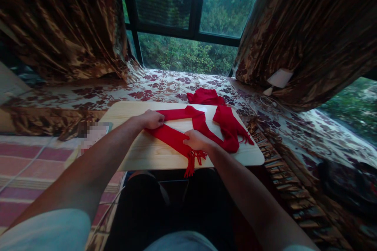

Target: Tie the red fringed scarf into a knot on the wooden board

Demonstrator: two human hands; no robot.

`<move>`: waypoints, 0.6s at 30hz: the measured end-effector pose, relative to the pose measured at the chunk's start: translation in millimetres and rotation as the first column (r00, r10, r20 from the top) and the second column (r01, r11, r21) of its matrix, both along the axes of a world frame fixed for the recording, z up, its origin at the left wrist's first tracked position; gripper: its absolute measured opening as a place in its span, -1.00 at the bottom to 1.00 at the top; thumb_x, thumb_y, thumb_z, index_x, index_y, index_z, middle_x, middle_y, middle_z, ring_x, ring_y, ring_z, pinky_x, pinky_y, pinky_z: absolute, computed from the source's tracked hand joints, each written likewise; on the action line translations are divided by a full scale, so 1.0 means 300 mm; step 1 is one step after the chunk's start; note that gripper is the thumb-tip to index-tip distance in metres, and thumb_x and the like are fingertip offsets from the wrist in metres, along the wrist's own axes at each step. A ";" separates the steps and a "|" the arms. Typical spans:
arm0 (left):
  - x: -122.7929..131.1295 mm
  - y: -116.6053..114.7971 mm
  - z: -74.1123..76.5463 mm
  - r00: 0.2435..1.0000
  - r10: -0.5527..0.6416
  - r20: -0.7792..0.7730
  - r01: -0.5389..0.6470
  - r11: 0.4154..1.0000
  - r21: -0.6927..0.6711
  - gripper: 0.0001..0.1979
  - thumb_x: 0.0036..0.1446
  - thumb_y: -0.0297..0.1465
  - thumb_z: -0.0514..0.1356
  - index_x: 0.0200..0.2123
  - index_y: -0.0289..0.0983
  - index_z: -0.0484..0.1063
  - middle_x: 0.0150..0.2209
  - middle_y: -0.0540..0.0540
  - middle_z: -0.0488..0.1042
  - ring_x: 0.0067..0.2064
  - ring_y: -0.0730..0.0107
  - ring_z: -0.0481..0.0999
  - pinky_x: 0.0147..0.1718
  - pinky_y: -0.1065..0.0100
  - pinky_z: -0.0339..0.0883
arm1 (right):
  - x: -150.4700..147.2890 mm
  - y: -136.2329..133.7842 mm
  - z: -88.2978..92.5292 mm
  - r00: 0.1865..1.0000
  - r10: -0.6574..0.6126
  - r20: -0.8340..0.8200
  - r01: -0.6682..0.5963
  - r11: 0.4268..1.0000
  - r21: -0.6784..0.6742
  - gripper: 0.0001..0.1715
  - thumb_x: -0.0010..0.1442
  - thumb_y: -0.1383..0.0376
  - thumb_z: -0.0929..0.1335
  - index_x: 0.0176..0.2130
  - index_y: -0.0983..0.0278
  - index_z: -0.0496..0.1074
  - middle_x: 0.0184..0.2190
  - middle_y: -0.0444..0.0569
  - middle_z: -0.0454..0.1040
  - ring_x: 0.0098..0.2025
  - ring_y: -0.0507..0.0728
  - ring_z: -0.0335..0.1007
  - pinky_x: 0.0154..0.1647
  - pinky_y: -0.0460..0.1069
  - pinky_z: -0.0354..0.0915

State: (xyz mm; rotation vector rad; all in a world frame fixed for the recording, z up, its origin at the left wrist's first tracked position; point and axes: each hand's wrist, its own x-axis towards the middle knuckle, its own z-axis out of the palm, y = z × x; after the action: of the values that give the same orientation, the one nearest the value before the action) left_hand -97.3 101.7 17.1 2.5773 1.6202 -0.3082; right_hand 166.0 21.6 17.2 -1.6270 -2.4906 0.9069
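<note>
A long red scarf with fringed ends winds across a small light-wood table before me. My left hand is closed on the scarf at the left, where the strip folds back on itself. Near one fringed end, my right hand pinches the scarf's edge; its fingertips are partly hidden. Fringe from that end hangs over the table's near edge. On the right, the other fringed end lies bunched. Past the far edge rests more red fabric; whether it joins the scarf I cannot tell.
Behind the table runs a window ledge covered in floral cloth. A small white lamp stands on it at the right, with its cord. Heavy curtains frame the window. A striped cloth surface lies left, a dark bag-like object right.
</note>
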 end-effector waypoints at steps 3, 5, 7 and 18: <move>-0.005 0.004 -0.006 1.000 0.010 0.017 -0.010 1.000 0.003 -0.75 0.17 -0.21 0.13 -0.24 -0.17 0.56 -0.18 -0.17 0.63 -0.15 0.08 0.57 -0.18 0.24 0.27 | 0.018 0.018 0.010 1.000 -0.001 0.027 0.001 1.000 -0.024 -0.80 0.27 0.34 0.36 -0.19 0.37 0.59 -0.31 0.01 0.62 -0.36 0.07 0.46 -0.45 -0.12 0.15; -0.006 0.007 -0.018 1.000 0.009 0.014 -0.009 1.000 0.018 -0.74 0.20 -0.20 0.11 -0.21 -0.18 0.54 -0.18 -0.18 0.63 -0.15 0.08 0.58 -0.17 0.23 0.27 | 0.025 0.026 0.001 1.000 -0.015 0.018 0.015 1.000 -0.025 -0.79 0.28 0.36 0.34 -0.20 0.36 0.59 -0.31 0.01 0.62 -0.35 0.06 0.47 -0.44 -0.12 0.17; -0.006 0.009 -0.037 1.000 0.006 0.009 -0.007 0.999 0.044 -0.71 0.24 -0.20 0.08 -0.16 -0.19 0.52 -0.18 -0.20 0.63 -0.14 0.07 0.58 -0.13 0.20 0.27 | 0.029 0.030 -0.016 0.999 -0.035 0.014 0.035 0.999 -0.013 -0.79 0.29 0.37 0.32 -0.20 0.35 0.57 -0.34 0.01 0.62 -0.38 0.06 0.47 -0.43 -0.11 0.18; 0.086 -0.161 -0.126 0.886 -0.142 0.441 -0.036 0.928 0.371 -0.60 0.27 -0.22 0.11 0.04 -0.33 0.49 0.14 -0.31 0.49 0.19 0.05 0.42 0.17 0.12 0.25 | 0.079 0.015 -0.026 0.942 -0.337 -0.014 0.306 0.838 0.452 -0.71 0.35 0.16 0.28 -0.10 0.28 0.47 -0.16 0.10 0.59 -0.12 0.19 0.51 -0.14 -0.01 0.28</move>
State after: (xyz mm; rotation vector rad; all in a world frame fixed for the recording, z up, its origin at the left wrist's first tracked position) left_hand -71.4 53.3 -20.8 2.6584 1.5364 0.6318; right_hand 189.8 26.1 9.4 -1.8345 -2.1364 0.2153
